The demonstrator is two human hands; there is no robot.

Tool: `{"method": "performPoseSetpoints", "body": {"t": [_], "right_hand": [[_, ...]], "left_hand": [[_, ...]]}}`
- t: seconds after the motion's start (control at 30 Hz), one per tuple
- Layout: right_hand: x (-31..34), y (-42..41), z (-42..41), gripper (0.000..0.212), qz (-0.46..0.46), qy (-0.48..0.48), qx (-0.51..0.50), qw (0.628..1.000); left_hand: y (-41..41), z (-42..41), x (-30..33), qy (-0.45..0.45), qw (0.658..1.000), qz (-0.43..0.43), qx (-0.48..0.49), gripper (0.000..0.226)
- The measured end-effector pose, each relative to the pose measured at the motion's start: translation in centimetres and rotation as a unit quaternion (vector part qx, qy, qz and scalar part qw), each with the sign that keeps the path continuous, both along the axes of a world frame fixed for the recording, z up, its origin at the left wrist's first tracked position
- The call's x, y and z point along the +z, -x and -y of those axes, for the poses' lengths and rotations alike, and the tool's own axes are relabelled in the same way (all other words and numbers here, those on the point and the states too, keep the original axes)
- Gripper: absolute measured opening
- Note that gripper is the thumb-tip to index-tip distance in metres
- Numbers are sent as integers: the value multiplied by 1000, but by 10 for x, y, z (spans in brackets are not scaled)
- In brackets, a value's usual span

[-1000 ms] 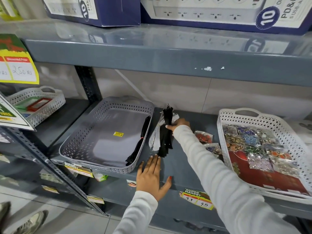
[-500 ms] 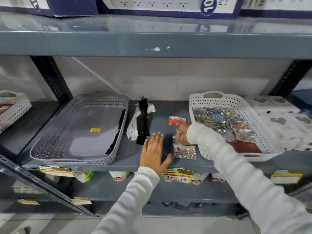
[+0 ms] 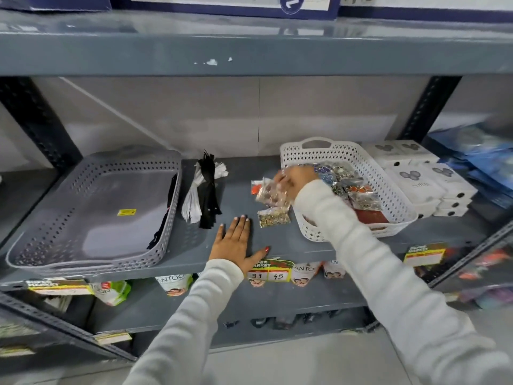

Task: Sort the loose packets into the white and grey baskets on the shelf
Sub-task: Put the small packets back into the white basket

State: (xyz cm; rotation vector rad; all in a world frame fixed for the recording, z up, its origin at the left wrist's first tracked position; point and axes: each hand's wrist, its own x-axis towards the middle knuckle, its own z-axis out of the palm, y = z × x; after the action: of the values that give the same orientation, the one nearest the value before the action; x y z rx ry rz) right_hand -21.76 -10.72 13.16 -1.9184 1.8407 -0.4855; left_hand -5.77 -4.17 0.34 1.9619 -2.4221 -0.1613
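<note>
The shelf spans mid-frame. At left sits the grey basket; at right centre, the white basket, full of packets. A bundle of black and white strips lies between them. The left hand rests flat, fingers spread, holding nothing. The right hand, blurred, grips a clear packet beside the white basket. Two packets stay loose.
</note>
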Motion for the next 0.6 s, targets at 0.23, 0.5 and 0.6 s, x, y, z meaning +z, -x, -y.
{"method": "performPoseSetpoints", "body": {"t": [0.23,0.5,0.6], "right_hand": [[26,58,23,29,-61,23,-72,995],[-14,46,39,32,-118,-130,-110,978],[-23,47,35,16,-126,-76,-62,987]], "left_hand": [[-1,1,0,-7,1000,5,-2,105],[-1,0,3,-11,1000,-2,3,89],[-1,0,3,-6,1000,-6,2,89]]}}
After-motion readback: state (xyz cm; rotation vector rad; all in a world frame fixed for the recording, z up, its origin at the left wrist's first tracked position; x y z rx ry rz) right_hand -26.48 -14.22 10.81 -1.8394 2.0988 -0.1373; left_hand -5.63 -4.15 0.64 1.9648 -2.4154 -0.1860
